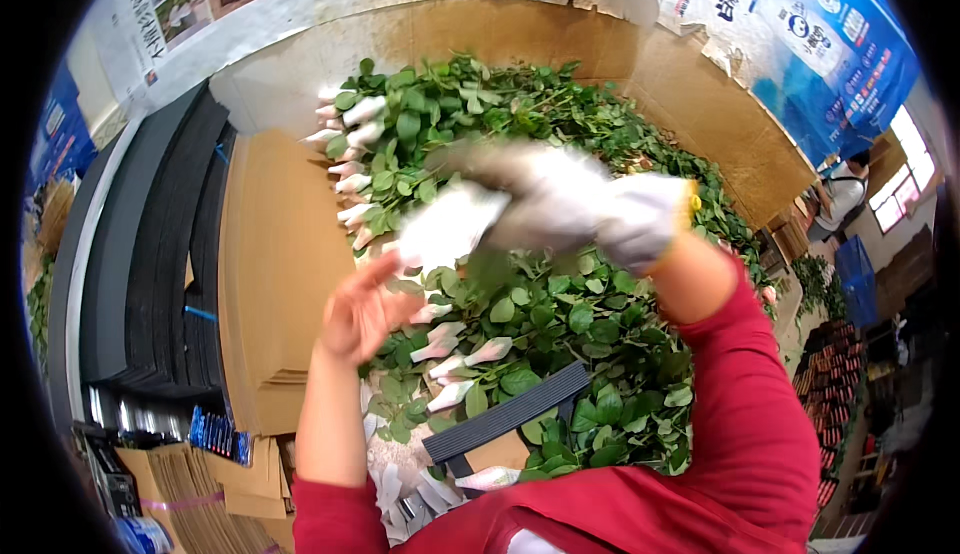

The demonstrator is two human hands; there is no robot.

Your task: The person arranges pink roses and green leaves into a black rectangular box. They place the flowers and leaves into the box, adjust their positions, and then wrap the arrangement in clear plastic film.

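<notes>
My bare left hand (365,306) is raised over the left side of the pile, its fingers apart and nothing visible in them. Close to its fingertips is a white shape (452,226), smeared by motion; I cannot make out what it is. My right hand (560,199), in a white-grey glove, reaches across the pile and is badly blurred, so its grip cannot be read. Below and around both hands lie cut flowers, probably roses, with leafy green stems (585,319) and pale pink buds in white sleeves (488,351), heads toward the left.
A dark ribbed strip (510,412) lies across the near stems. Flat brown cardboard (275,284) and stacked black sheets (150,244) stand at the left. Cardboard walls (690,124) enclose the far side. A person (842,194) is at the far right.
</notes>
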